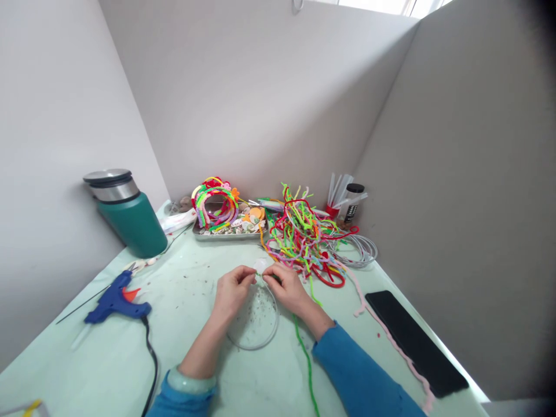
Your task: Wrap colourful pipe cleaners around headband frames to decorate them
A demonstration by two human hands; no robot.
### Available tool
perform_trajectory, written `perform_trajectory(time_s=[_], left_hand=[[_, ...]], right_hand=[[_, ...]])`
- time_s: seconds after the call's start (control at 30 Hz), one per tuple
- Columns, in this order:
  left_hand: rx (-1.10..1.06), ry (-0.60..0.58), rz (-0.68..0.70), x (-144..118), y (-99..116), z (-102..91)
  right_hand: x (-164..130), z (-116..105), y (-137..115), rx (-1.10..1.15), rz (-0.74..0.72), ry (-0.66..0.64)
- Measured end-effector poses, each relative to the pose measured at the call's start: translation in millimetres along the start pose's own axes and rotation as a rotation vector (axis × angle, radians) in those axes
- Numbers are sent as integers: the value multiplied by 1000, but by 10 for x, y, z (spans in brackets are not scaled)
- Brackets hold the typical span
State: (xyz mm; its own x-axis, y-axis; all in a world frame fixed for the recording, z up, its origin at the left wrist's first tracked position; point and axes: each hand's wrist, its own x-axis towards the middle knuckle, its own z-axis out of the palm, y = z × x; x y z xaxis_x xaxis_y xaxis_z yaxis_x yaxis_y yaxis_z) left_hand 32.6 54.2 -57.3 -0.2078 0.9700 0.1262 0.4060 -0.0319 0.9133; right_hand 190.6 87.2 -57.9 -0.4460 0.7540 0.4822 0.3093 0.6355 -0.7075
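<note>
A thin grey-white hoop (256, 348) hangs from my fingertips, its lower curve near the tabletop. My left hand (232, 292) pinches it from the left side. On the other side, my right hand (289, 288) is closed in a pinch on a green pipe cleaner (309, 368) at the hoop's top. Some green shows between the two sets of fingertips, and the long tail runs under my right wrist toward the front edge. Just beyond the fingertips lies a small whitish round piece (260, 264), partly hidden.
A blue glue gun (117, 299) and green bottle (132, 223) stand left. Behind are a metal tray (230, 236) with small pieces and fuzzy colourful hoops (200, 202), tangled pipe cleaners (299, 231), coiled grey hoops (367, 250) and a jar (353, 204). A black phone (414, 341) lies right.
</note>
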Motion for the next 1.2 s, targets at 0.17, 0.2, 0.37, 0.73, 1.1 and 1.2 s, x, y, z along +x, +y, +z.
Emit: perform_trajectory(time_s=[0.17,0.2,0.37,0.73,1.1,1.2], left_hand=[[97,19,8,-22,48,-3],[118,22,12,-27,56,-1],[175,0,36,-42,67,28],[272,-20,114,-56,75,56],[248,-7,106,-72,98,48],[236,2,100,-65,69,54]], right_hand=[[0,28,25,-27,57,15],[5,32,32,-22,81,24],[44,38,75,158,290,25],[38,96,-1,194,185,107],[25,73,-68,321,199,73],[22,60,-73,560,300,18]])
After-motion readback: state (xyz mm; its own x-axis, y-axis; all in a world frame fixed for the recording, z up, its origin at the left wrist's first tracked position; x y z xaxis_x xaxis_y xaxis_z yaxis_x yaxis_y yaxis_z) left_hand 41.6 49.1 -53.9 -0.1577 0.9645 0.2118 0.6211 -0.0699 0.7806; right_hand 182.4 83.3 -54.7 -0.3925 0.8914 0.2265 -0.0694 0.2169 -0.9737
